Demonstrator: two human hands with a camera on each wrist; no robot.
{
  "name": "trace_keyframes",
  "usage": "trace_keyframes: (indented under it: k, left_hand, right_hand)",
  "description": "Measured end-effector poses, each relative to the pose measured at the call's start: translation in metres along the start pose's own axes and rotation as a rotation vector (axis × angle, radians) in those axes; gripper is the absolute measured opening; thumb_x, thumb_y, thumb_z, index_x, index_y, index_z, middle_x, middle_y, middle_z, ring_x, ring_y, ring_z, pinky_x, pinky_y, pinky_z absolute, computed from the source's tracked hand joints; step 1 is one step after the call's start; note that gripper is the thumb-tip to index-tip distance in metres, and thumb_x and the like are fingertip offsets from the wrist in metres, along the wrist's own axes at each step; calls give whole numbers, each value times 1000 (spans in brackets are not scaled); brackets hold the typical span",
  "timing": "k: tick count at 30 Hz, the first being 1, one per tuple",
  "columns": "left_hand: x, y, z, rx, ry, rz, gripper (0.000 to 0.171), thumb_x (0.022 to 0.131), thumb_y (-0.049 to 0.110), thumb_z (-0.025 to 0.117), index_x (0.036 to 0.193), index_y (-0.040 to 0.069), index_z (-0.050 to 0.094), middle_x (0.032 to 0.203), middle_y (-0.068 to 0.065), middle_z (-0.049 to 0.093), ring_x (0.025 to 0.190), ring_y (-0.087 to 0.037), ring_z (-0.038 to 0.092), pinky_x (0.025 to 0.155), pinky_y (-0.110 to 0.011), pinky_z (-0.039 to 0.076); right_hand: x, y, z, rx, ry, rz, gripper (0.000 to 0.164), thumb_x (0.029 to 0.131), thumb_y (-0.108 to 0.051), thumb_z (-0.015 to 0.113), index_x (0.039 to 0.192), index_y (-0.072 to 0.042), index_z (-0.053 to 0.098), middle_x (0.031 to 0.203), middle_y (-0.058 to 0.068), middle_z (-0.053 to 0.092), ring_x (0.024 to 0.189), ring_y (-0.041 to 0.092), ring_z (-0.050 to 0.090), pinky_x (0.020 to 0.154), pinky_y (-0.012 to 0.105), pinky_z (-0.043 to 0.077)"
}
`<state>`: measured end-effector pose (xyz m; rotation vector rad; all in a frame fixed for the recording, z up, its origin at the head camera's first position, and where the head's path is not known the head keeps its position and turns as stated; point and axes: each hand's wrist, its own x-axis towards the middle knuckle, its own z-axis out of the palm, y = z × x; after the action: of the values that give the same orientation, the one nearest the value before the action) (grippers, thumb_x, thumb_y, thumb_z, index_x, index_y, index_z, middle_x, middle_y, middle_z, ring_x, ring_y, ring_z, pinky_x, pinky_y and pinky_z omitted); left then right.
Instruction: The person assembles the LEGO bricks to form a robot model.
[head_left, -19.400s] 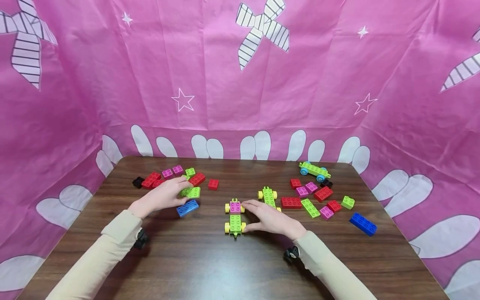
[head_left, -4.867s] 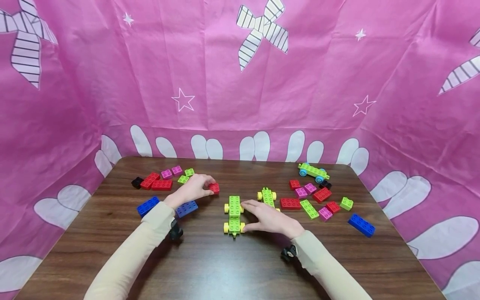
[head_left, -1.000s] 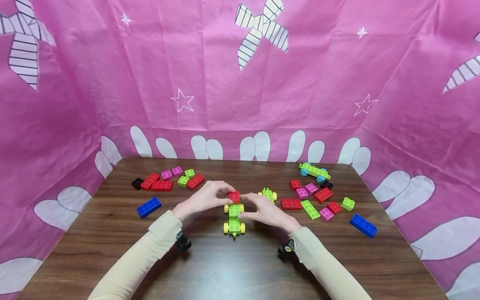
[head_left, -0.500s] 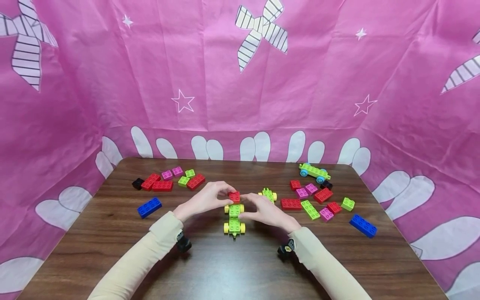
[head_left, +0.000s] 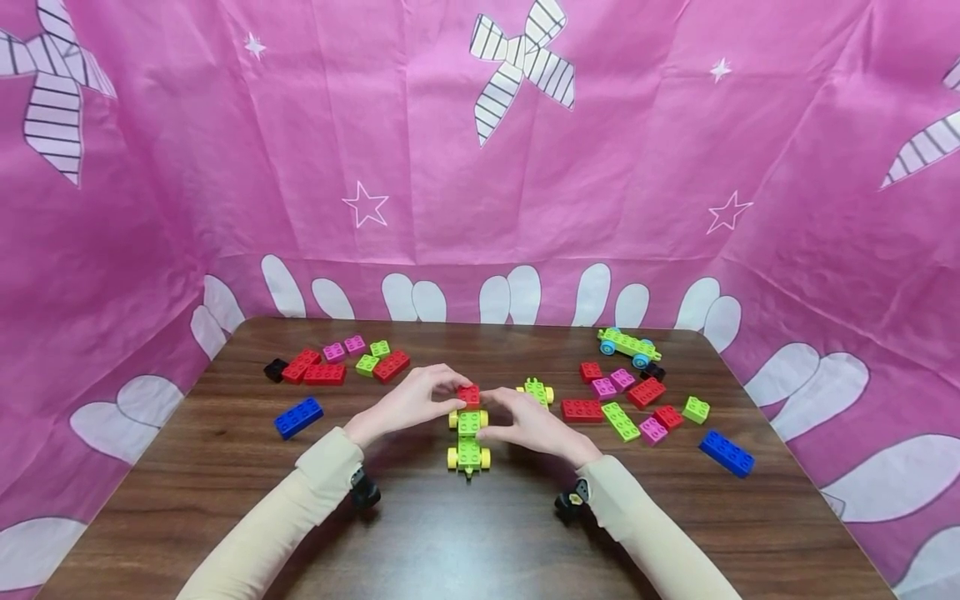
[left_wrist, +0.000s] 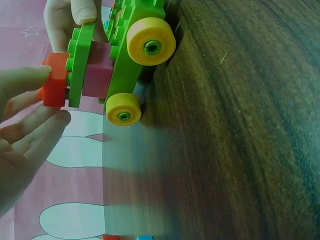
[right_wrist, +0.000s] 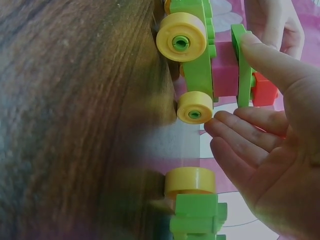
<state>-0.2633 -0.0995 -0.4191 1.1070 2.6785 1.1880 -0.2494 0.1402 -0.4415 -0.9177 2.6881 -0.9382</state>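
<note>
Shifted onto the green plate (head_left: 469,424), the red brick (head_left: 468,396) looks unseated; my left fingers (left_wrist: 49,131) pinch it, right fingers (right_wrist: 245,132) spread.

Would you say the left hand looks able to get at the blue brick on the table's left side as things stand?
Probably yes, if freed: the left hand pinches a red brick, but nothing seems to stand between that hand and the blue brick.

Play area — bricks (head_left: 468,393) (pink cloth (head_left: 637,167))
</note>
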Motion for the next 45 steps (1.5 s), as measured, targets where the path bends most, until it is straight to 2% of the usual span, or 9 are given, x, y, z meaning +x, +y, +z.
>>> trace_keyframes:
  k: [10,20,28,38,45]
  left_hand:
    - [2,0,-1,2,18,-27,25,82,22,72,104,13,66,96,2,70,87,-8,66,83,-27,55]
    - [2,-2,1,-60,26,-73,25,81,22,73,104,14,67,95,2,70,87,-8,65,82,-26,55]
    - [1,-2,1,-65,35,-56,26,80,22,74,104,13,68,97,0,71,89,-10,66,83,-27,55]
    - [3,-1,0,-2,40,-58,25,79,21,75,102,14,68,97,1,71,88,-9,65,81,-25,55]
    - [3,-2,1,25,47,-29,26,78,20,75,102,14,69,98,1,70,89,-10,65,83,-26,54]
  right_hand:
    - [1,-1,-1,27,-18,17,65,78,-56,66,131,-23,52,131,-5,57,119,12,55,101,39,45]
    - [2,-1,-1,41,-35,30,66,77,-56,67,132,-24,51,131,-5,57,118,11,55,101,39,46]
    - [3,0,-1,48,-40,29,65,77,-56,67,131,-24,51,131,-7,57,118,10,55,101,38,46]
    - [4,-1,-3,29,-41,-2,64,78,-53,68,132,-25,50,131,-6,57,118,11,56,99,38,47]
    - [3,-1,-4,3,-46,-15,65,79,-54,67,133,-24,49,132,-5,56,120,11,54,100,38,47]
